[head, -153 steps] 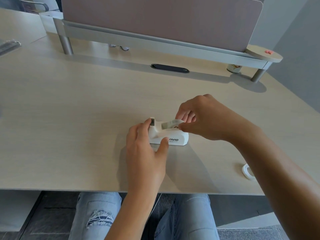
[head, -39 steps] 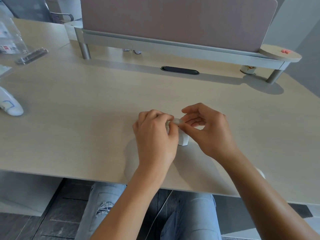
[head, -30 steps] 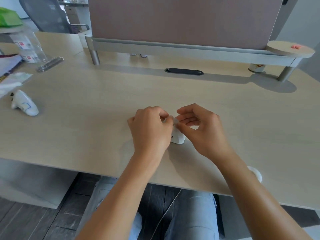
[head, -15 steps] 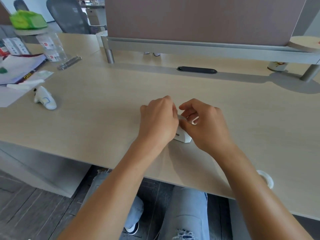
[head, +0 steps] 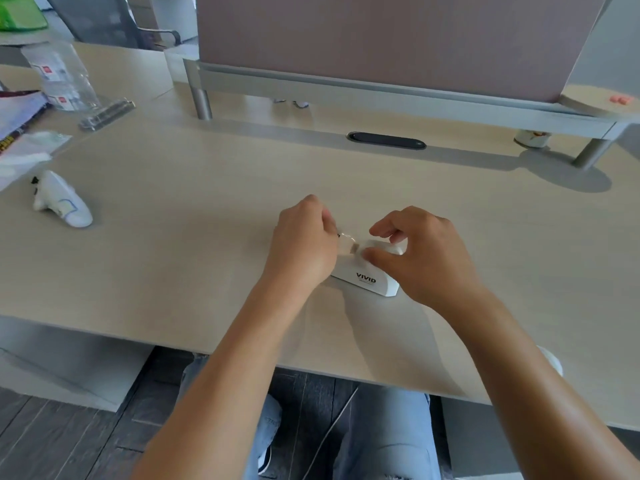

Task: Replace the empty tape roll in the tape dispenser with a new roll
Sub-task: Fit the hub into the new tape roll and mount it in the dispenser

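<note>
A white tape dispenser (head: pixel 367 279) marked VIVID stands on the pale wooden desk (head: pixel 194 209), near its front edge. My right hand (head: pixel 420 252) lies over the dispenser's right part and holds it down, hiding the roll inside. My left hand (head: pixel 303 242) is at the dispenser's left end, fingers pinched on a short strip of clear tape (head: pixel 346 241) that stretches between the two hands. A white empty tape core (head: pixel 551 362) lies near the front desk edge, mostly hidden behind my right forearm.
A white controller-like device (head: pixel 62 202) lies at the left, with papers (head: pixel 17 133), a clear plastic jar (head: pixel 64 81) and a clear strip (head: pixel 107 114) behind it. A partition on a raised shelf (head: pixel 381 95) runs along the back. A small cup (head: pixel 531 138) stands under the shelf.
My left hand has drawn away to the left, pulling a strip of clear tape out of the dispenser. The dispenser's front face now shows between my hands. My head has tilted slightly.
</note>
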Demonstrator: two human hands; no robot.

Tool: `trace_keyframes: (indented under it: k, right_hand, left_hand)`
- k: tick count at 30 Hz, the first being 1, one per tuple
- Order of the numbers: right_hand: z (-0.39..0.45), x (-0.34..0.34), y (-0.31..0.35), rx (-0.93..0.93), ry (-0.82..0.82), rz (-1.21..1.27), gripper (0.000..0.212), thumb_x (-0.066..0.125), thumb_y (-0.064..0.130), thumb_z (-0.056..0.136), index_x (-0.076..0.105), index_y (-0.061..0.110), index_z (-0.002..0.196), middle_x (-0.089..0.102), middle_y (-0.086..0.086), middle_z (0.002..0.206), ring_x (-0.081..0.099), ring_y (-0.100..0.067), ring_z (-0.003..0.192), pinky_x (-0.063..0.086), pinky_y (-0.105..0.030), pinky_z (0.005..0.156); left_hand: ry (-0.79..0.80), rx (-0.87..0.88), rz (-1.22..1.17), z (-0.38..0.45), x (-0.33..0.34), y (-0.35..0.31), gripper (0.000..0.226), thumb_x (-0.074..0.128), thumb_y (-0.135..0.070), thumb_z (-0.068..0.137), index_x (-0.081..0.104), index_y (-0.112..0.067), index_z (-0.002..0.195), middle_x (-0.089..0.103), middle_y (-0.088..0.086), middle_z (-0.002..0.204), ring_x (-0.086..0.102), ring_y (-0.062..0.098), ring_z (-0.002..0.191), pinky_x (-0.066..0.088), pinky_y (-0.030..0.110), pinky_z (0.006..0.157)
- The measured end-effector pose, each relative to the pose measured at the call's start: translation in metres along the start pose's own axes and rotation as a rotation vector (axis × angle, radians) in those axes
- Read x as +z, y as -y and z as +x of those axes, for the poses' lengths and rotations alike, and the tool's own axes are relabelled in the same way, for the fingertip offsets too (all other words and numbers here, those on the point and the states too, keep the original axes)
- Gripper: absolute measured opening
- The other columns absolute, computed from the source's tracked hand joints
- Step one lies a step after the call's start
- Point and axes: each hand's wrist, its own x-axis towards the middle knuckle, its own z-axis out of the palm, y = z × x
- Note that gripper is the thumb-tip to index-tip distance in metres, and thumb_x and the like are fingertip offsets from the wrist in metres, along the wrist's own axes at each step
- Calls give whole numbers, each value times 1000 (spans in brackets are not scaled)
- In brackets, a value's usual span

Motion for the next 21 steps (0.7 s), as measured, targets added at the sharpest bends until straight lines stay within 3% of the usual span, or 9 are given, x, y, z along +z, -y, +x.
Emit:
trace_keyframes:
  k: [6, 10, 15, 17, 21]
  right_hand:
    - [-3, -2, 9, 60, 21, -44, 21, 80, 36, 83, 76, 27, 101, 70, 12, 94, 68, -12, 95, 56, -36, 86]
    - [-4, 0, 12, 87, 12, -51, 20, 81, 36, 83, 77, 27, 100, 69, 13, 93, 67, -11, 93, 54, -35, 84]
    - [1, -1, 15, 119, 34, -25, 25, 83, 41, 82, 79, 25, 101, 73, 13, 96, 67, -8, 92, 49, -21, 78]
    - [4, 1, 19, 138, 13, 34, 26, 81, 46, 83, 80, 25, 99, 75, 14, 94, 69, -3, 91, 46, -14, 75]
    - [13, 15, 26, 195, -49, 109, 19, 75, 40, 92, 80, 22, 93, 78, 13, 89, 71, 0, 87, 47, -13, 73]
  left_hand:
    - [22, -46, -147, 10, 0, 13, 19, 46, -9, 96, 65, -8, 100, 77, 10, 98, 70, 32, 95, 58, 43, 82]
    - [42, -103, -326, 16, 4, 29, 19, 42, -18, 90, 61, -14, 90, 80, 7, 85, 76, 34, 85, 63, 50, 76]
    - [117, -201, -561, 21, 5, 42, 18, 41, -11, 94, 59, -10, 91, 81, 8, 75, 80, 28, 74, 65, 52, 75]
    - [142, -248, -641, 22, 3, 44, 19, 39, -5, 97, 58, -9, 93, 81, 10, 75, 80, 27, 73, 66, 50, 75]
    - [168, -309, -763, 21, -3, 44, 21, 37, -2, 101, 56, -8, 94, 79, 18, 79, 80, 28, 73, 66, 36, 66]
